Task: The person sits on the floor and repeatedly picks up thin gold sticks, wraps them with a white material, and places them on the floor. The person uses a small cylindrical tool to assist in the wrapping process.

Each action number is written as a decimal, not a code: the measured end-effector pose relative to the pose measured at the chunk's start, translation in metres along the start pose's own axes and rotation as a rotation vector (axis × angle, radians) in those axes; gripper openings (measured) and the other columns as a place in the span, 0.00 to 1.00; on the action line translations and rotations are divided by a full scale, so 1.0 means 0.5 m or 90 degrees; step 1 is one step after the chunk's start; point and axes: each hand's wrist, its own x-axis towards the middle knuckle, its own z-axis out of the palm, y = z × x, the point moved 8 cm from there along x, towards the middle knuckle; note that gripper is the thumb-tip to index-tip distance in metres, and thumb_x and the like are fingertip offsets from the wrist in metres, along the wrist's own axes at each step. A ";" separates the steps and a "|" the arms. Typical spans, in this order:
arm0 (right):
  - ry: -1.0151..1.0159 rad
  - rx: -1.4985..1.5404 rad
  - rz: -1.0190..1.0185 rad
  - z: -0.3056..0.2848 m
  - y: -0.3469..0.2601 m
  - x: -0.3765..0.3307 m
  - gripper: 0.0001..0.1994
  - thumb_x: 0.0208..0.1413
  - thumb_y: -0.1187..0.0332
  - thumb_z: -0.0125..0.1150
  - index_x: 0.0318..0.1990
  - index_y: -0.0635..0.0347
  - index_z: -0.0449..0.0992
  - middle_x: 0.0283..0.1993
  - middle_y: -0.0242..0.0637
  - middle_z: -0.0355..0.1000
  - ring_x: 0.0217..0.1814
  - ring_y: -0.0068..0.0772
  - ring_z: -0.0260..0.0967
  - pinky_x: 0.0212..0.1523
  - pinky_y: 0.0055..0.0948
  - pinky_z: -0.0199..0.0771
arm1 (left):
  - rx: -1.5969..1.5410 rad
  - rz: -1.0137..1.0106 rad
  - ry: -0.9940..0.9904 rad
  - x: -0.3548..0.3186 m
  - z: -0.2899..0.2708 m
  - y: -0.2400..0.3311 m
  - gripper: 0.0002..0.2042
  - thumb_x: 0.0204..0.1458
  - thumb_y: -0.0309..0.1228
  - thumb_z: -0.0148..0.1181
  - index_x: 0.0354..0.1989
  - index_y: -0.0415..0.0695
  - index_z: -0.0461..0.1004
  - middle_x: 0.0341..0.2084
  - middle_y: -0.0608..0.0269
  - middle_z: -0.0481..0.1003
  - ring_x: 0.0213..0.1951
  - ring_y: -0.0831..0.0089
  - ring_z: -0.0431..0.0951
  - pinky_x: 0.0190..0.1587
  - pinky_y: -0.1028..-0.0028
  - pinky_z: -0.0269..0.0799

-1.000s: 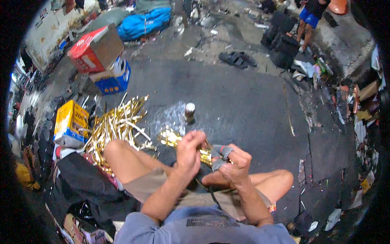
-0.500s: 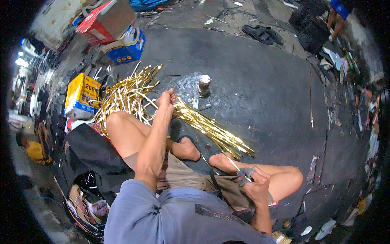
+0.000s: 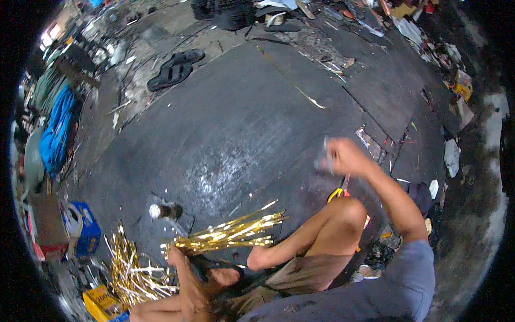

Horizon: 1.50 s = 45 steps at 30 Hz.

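Observation:
My left hand (image 3: 175, 254) is closed round one end of a bundle of shiny gold strips (image 3: 230, 235). The bundle fans out to the right, just above my bare foot. Beside that hand lies a loose heap of gold and white strips (image 3: 137, 273). Further right, my right hand (image 3: 339, 155) is raised above the dark mat, past my bent knee. Grey wrapping covers some of its fingers, which are smeared by motion, so what they hold cannot be made out. Below it, near the knee, are scissors (image 3: 336, 194) with yellow handles.
A short metal post (image 3: 163, 211) with a pale top stands left of the bundle. Boxes, one of them blue (image 3: 86, 229), and a yellow box (image 3: 101, 303) sit at the left. Black sandals (image 3: 176, 70) lie farther off. One strip (image 3: 308, 99) lies on the dark mat (image 3: 230, 118).
My view has swung to the right. My right hand has moved from beside my knee out over the mat. The left hand still grips the bundle; the scissors have come into view.

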 end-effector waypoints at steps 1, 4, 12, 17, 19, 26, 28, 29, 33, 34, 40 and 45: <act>0.154 -0.037 -0.008 -0.025 0.091 0.069 0.15 0.48 0.57 0.69 0.33 0.60 0.78 0.32 0.53 0.77 0.35 0.57 0.76 0.37 0.46 0.74 | 0.063 0.035 0.048 -0.029 0.001 0.018 0.25 0.48 0.46 0.72 0.41 0.35 0.75 0.39 0.46 0.78 0.38 0.52 0.78 0.45 0.57 0.71; 0.298 -0.056 0.188 -0.025 0.303 0.239 0.23 0.48 0.60 0.69 0.50 0.60 0.75 0.48 0.53 0.77 0.49 0.57 0.76 0.49 0.47 0.75 | 0.116 0.171 0.109 -0.120 -0.028 0.076 0.28 0.49 0.46 0.71 0.49 0.35 0.72 0.44 0.44 0.77 0.42 0.50 0.77 0.49 0.55 0.71; 0.287 -0.150 0.358 0.059 0.446 0.389 0.41 0.48 0.65 0.72 0.69 0.62 0.57 0.49 0.55 0.77 0.51 0.59 0.76 0.53 0.48 0.76 | 0.079 0.704 0.071 -0.402 -0.076 0.238 0.23 0.48 0.24 0.62 0.55 0.38 0.70 0.48 0.47 0.71 0.47 0.50 0.71 0.52 0.57 0.68; 0.191 -0.327 0.101 0.035 0.256 0.388 0.37 0.46 0.69 0.69 0.65 0.64 0.60 0.39 0.54 0.77 0.44 0.59 0.77 0.46 0.49 0.78 | -0.024 0.898 -0.357 -0.707 0.105 0.354 0.12 0.45 0.19 0.62 0.40 0.39 0.76 0.42 0.51 0.74 0.46 0.55 0.74 0.48 0.63 0.73; 0.189 -0.363 -0.039 0.030 0.101 0.349 0.36 0.45 0.70 0.69 0.64 0.64 0.61 0.39 0.54 0.76 0.44 0.59 0.77 0.46 0.50 0.77 | -0.092 0.923 -0.468 -0.852 0.159 0.388 0.13 0.45 0.19 0.63 0.41 0.41 0.77 0.43 0.52 0.75 0.47 0.57 0.76 0.46 0.64 0.76; 0.202 -0.159 -0.061 -0.017 -0.052 0.194 0.33 0.41 0.72 0.66 0.60 0.60 0.65 0.48 0.55 0.75 0.51 0.60 0.73 0.51 0.51 0.74 | -0.057 0.796 -0.734 -1.048 0.283 0.374 0.11 0.47 0.22 0.63 0.41 0.39 0.77 0.34 0.55 0.74 0.33 0.67 0.76 0.36 0.70 0.74; 0.288 -0.035 -0.040 -0.043 0.058 0.159 0.25 0.43 0.71 0.65 0.52 0.62 0.68 0.40 0.47 0.74 0.45 0.53 0.74 0.46 0.48 0.74 | -0.094 0.873 -0.670 -1.042 0.297 0.370 0.08 0.47 0.21 0.62 0.38 0.39 0.78 0.30 0.56 0.74 0.26 0.68 0.75 0.31 0.69 0.72; 0.314 0.030 0.008 -0.023 0.134 0.158 0.25 0.45 0.71 0.66 0.52 0.62 0.67 0.42 0.44 0.74 0.45 0.46 0.74 0.46 0.42 0.75 | -0.102 0.867 -0.645 -1.024 0.322 0.372 0.08 0.47 0.21 0.61 0.37 0.39 0.78 0.30 0.55 0.74 0.27 0.66 0.75 0.32 0.68 0.72; 0.592 0.171 0.210 0.090 0.406 0.064 0.30 0.51 0.66 0.69 0.59 0.67 0.65 0.47 0.44 0.71 0.46 0.41 0.72 0.48 0.40 0.73 | -0.033 0.955 -0.651 -1.077 0.466 0.415 0.10 0.49 0.20 0.59 0.40 0.38 0.77 0.35 0.49 0.75 0.35 0.56 0.77 0.40 0.62 0.73; 0.608 0.203 0.246 0.139 0.458 0.054 0.32 0.50 0.65 0.69 0.60 0.67 0.64 0.48 0.47 0.70 0.47 0.44 0.71 0.49 0.42 0.72 | -0.014 0.982 -0.671 -1.122 0.501 0.432 0.11 0.49 0.20 0.59 0.42 0.37 0.77 0.37 0.48 0.75 0.37 0.54 0.77 0.43 0.61 0.73; 0.683 -0.023 0.262 0.279 0.436 0.049 0.31 0.48 0.62 0.70 0.57 0.67 0.63 0.53 0.55 0.64 0.57 0.58 0.64 0.59 0.48 0.64 | 0.051 1.304 -0.704 -1.394 0.747 0.439 0.23 0.45 0.22 0.64 0.53 0.41 0.72 0.48 0.51 0.71 0.50 0.53 0.74 0.51 0.59 0.75; 0.663 0.058 0.254 0.309 0.475 0.050 0.36 0.47 0.58 0.71 0.59 0.68 0.61 0.50 0.55 0.63 0.58 0.61 0.62 0.60 0.48 0.63 | 0.316 1.568 -0.636 -1.541 0.961 0.359 0.26 0.42 0.25 0.68 0.54 0.44 0.73 0.52 0.54 0.72 0.56 0.55 0.72 0.54 0.61 0.76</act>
